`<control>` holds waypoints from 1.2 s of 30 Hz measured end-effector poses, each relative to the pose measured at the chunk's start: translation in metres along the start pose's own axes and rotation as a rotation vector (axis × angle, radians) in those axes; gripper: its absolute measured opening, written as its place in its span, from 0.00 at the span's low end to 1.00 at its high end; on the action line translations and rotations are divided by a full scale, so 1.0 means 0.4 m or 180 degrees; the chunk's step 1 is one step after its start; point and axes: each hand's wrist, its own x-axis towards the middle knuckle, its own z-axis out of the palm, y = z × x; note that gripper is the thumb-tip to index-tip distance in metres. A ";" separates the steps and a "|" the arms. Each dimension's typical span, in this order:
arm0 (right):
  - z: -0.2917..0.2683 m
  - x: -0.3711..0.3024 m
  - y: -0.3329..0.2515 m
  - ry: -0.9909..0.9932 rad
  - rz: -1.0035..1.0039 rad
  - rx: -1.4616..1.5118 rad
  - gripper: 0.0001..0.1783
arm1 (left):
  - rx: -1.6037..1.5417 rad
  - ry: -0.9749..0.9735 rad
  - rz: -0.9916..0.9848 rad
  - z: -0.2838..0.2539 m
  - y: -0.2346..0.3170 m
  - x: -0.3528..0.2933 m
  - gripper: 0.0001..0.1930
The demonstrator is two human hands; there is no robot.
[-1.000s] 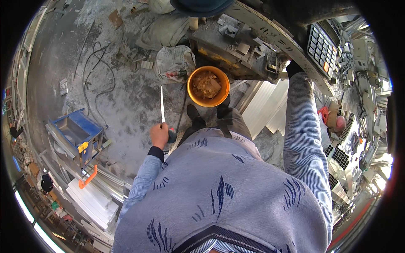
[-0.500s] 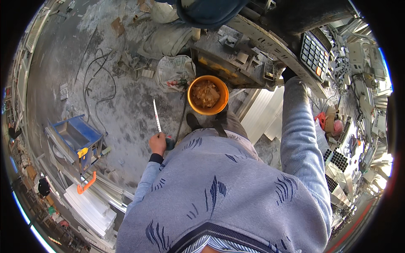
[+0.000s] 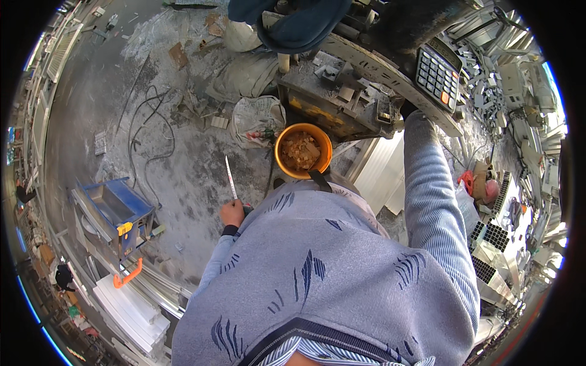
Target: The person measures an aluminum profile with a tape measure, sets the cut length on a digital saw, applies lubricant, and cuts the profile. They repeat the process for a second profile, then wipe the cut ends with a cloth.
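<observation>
My left hand (image 3: 231, 213) is closed round a tape measure (image 3: 246, 209), held low at my left side. Its pale blade (image 3: 229, 177) sticks out a short way and points away from me over the floor. My right arm (image 3: 427, 165), in a striped sleeve, reaches forward to a machine's long metal ledge (image 3: 390, 78). Past the cuff, my right hand is hidden behind that ledge, so its fingers do not show. A dark calculator (image 3: 435, 79) with pale keys and one orange key lies on the ledge near the right wrist.
An orange bucket (image 3: 281, 161) of brownish scraps stands ahead of my body, beside a white sack (image 3: 244, 122). At left is a blue metal stand (image 3: 125, 195) with an orange hook-shaped handle (image 3: 129, 273). Cables (image 3: 135, 131) lie on the dusty floor. Metal profiles (image 3: 488, 235) crowd the right.
The view has shifted slightly, so the bucket, sack and stand sit lower and the calculator further left. My left hand still holds the tape measure; my right arm stays stretched to the ledge.
</observation>
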 end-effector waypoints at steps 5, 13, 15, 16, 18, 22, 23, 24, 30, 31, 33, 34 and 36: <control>0.000 -0.014 -0.007 0.0003 0.0013 0.0007 0.28 | -0.0063 -0.0164 -0.0004 0.016 -0.093 -0.016 0.20; 0.028 -0.035 -0.025 -0.0017 -0.0055 0.0029 0.28 | 0.0175 0.0228 0.0128 0.063 -0.282 -0.071 0.21; 0.039 -0.040 -0.026 -0.0011 -0.0062 0.0046 0.28 | 0.0147 0.0214 -0.0193 0.091 -0.333 -0.083 0.21; 0.042 -0.042 -0.028 0.0008 -0.0072 0.0053 0.28 | 0.0133 0.0081 -0.0102 0.108 -0.360 -0.088 0.21; 0.046 -0.047 -0.037 0.0025 -0.0078 0.0062 0.28 | 0.0276 0.0187 0.0019 0.166 -0.395 -0.077 0.20; 0.018 -0.081 -0.083 0.0135 -0.0043 0.0016 0.28 | 0.0169 -0.0144 -0.0469 0.243 -0.441 -0.067 0.19; 0.002 -0.102 -0.096 -0.0027 0.0100 0.0194 0.28 | 0.0222 -0.0127 -0.0580 0.260 -0.436 -0.072 0.19; -0.018 -0.132 -0.106 -0.0213 0.0250 0.0400 0.24 | 0.0278 -0.0113 -0.0693 0.269 -0.428 -0.079 0.19; -0.149 -0.336 -0.106 -0.1622 0.1511 0.5024 0.19 | -0.0035 0.0015 0.0116 0.219 -0.355 -0.111 0.22; -0.163 -0.362 -0.100 -0.1766 0.1577 0.5204 0.19 | -0.0028 -0.0124 0.0056 0.202 -0.346 -0.110 0.23; -0.180 -0.404 -0.086 -0.2050 0.1609 0.5644 0.19 | -0.0013 -0.0399 -0.0057 0.171 -0.327 -0.098 0.23; -0.184 -0.423 -0.083 -0.2185 0.1741 0.5639 0.17 | 0.0171 -0.0430 -0.0125 0.161 -0.315 -0.091 0.23; -0.186 -0.450 -0.075 -0.2355 0.1784 0.5661 0.16 | 0.0542 -0.0490 -0.0261 0.140 -0.288 -0.080 0.23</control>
